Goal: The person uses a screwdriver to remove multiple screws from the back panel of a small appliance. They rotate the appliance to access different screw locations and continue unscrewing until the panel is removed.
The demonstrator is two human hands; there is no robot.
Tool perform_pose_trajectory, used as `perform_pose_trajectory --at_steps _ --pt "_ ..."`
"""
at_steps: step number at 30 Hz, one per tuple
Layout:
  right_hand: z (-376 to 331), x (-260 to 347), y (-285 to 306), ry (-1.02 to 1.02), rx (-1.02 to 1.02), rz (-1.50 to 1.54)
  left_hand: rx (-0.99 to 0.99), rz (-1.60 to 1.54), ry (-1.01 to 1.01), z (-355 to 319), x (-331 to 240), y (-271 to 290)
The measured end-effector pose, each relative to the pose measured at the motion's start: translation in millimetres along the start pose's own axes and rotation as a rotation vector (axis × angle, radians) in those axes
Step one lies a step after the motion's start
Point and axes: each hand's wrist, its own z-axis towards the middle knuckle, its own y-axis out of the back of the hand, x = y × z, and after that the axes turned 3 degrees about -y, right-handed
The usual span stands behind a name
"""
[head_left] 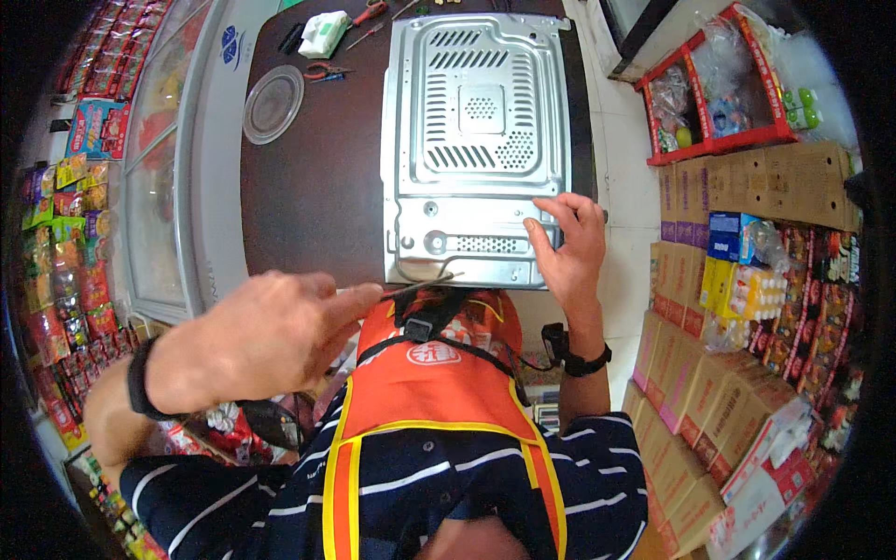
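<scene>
Fingers (560, 207) of the right hand (574, 241) are parted and bent in the head view, with open space between the index finger and the thumb; they stand at the right edge of the silver metal panel (476, 213), over its nearer part, though whether the tips touch it I cannot tell. The left hand (266, 327) is just off the panel's near left corner, its index finger stretched toward that edge and the others curled. A thin dark strand (434, 282) runs from beside this fingertip along the panel's near edge; whether the left fingers grip it cannot be made out.

The panel, slotted and perforated, lies flat on a dark brown table (317, 201), right in front of the person's orange apron (429, 392). Left of the panel's far half is a round clear plate (273, 105); between plate and panel lie red-handled pliers (322, 72), with a white package (325, 34) beyond them. A freezer (215, 168) stands well to the panel's left, and cardboard cartons (756, 187) are stacked well to its right.
</scene>
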Motion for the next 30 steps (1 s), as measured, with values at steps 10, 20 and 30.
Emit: perform_pose_trajectory --at_steps 10,20,30 --pt "-1 -4 1 0.029 0.035 -0.023 -0.157 -0.153 0.03 -3 17 -70" --pt "-1 -6 1 0.009 0.065 -0.041 -0.173 -0.222 0.054 -6 17 -74" --pt "0 -3 4 0.024 0.039 0.041 -0.158 -0.149 0.13 1 -5 -61"
